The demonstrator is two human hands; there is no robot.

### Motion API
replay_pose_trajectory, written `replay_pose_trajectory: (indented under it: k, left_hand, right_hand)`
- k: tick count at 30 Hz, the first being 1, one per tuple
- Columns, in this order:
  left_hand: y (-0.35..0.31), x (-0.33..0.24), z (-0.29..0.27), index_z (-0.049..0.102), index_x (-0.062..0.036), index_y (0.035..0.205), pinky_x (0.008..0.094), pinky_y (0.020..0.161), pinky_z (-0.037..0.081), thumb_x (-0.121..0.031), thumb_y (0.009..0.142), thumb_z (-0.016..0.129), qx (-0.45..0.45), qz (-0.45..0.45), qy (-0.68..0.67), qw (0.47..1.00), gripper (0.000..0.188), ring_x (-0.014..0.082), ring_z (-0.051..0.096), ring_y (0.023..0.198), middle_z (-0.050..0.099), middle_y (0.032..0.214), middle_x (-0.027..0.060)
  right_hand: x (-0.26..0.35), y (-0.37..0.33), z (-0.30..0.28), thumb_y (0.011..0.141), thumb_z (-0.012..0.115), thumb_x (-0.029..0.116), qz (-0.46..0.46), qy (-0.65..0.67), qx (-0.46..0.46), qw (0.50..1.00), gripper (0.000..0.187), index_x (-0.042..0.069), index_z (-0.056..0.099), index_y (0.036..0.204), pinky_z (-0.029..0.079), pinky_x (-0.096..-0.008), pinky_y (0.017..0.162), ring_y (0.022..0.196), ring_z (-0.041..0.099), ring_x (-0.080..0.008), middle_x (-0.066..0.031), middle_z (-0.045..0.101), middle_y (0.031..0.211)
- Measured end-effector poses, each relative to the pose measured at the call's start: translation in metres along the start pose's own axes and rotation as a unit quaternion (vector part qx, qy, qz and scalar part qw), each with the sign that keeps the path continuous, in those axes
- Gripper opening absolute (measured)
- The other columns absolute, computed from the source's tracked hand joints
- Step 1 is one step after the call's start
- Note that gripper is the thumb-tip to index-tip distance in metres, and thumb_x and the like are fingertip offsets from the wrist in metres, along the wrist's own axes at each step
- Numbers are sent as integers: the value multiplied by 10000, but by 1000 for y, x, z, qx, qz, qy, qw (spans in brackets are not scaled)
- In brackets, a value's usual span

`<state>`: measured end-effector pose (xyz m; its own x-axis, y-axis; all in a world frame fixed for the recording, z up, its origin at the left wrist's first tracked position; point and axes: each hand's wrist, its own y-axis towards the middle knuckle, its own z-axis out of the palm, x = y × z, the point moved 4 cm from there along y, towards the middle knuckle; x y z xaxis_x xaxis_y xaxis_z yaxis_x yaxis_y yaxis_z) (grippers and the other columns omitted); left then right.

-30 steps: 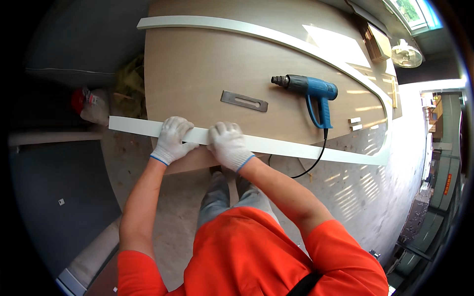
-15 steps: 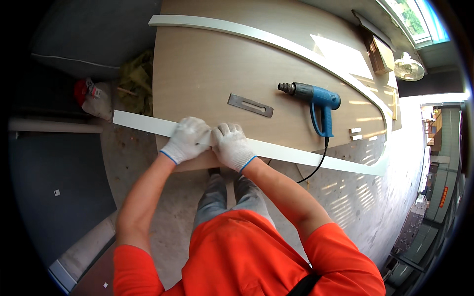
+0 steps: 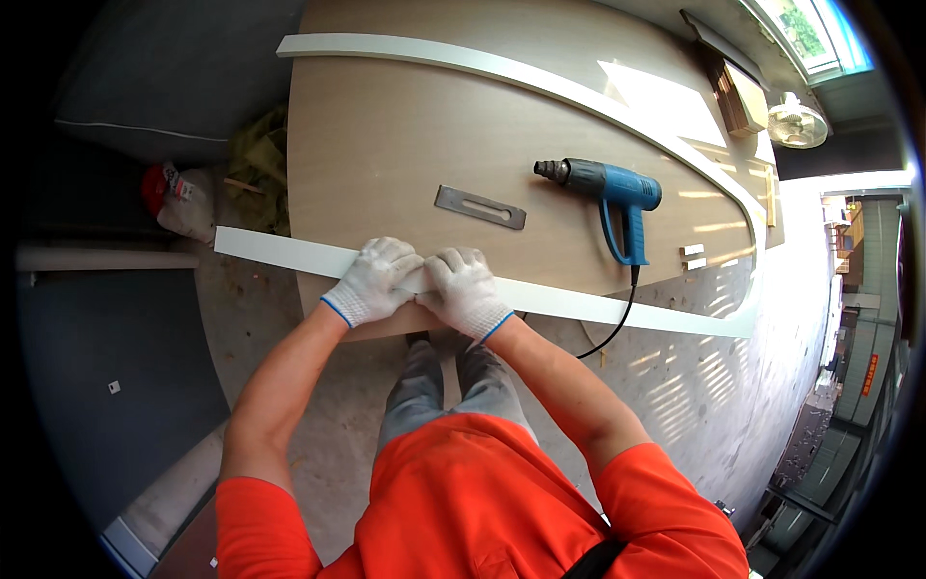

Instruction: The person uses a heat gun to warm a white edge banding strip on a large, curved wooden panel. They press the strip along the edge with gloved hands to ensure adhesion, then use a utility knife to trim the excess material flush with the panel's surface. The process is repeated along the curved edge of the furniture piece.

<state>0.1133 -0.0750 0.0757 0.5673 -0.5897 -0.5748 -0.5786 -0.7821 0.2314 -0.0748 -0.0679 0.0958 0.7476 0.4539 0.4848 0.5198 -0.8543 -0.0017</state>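
A long white U-shaped strip (image 3: 579, 301) lies over the board tabletop, its bend at the right and its near arm reaching past the table's left end. My left hand (image 3: 376, 280), in a white knitted glove with a blue cuff, is closed over this near arm. Close beside it, my right hand (image 3: 463, 289), gloved alike, grips the same arm from the near edge. The thumbs come close together at that edge; whether they pinch anything small is hidden. Beyond my hands lies a flat slotted metal blade (image 3: 447, 199). A blue heat gun (image 3: 632, 189) rests to its right.
The heat gun's black cord (image 3: 613, 333) drops over the near edge. Small white blocks (image 3: 693, 256) sit inside the bend. Stacked brown boards (image 3: 738, 96) and a fan (image 3: 798, 124) stand far right. A white sack (image 3: 190, 207) is on the floor at left.
My hands have shifted slightly right along the strip's near arm, and the left hand's fingers now lie flatter on it. The strip, heat gun and blade keep their arrangement as the view shifts slightly.
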Motion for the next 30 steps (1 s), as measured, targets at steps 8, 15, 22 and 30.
replay_pose_trajectory:
  k: [8, 15, 22, 30]
  left_hand:
    - [-2, -5, -4, 730, -83, 1211, 519, 1063, 499, -225, 693, 896, -42, -26, 8, 999, 562, 376, 651, 1171, 686, 1207, 134]
    - [-3, -2, -4, 733, -91, 1184, 517, 1086, 490, -267, 695, 918, -24, -41, 14, 999, 552, 360, 650, 1178, 689, 1206, 123]
    - [-3, -4, -8, 735, -95, 1180, 521, 1087, 489, -274, 667, 938, -16, -39, 25, 999, 580, 363, 642, 1189, 690, 1207, 122]
    - [2, -6, -4, 733, -102, 1171, 516, 1064, 487, -282, 761, 847, -12, -38, 37, 999, 461, 365, 636, 1174, 689, 1195, 121]
  right_hand:
    - [0, -10, 1, 747, 893, 296, -21, 27, -94, 995, 532, 67, 681, 1178, 498, -527, 1050, 1173, 653, -395, -158, 683, 1189]
    - [-5, -16, -7, 770, 893, 297, -34, -24, -51, 998, 544, 57, 675, 1208, 500, -527, 1039, 1162, 652, -395, -165, 676, 1187]
    - [-38, -63, -39, 765, 912, 324, 47, -68, -47, 995, 562, 52, 665, 1190, 503, -532, 1026, 1145, 657, -397, -161, 676, 1205]
    - [12, -24, 9, 889, 682, 219, 43, -100, -78, 991, 275, 33, 662, 1090, 517, -515, 974, 1084, 649, -365, -175, 645, 1123]
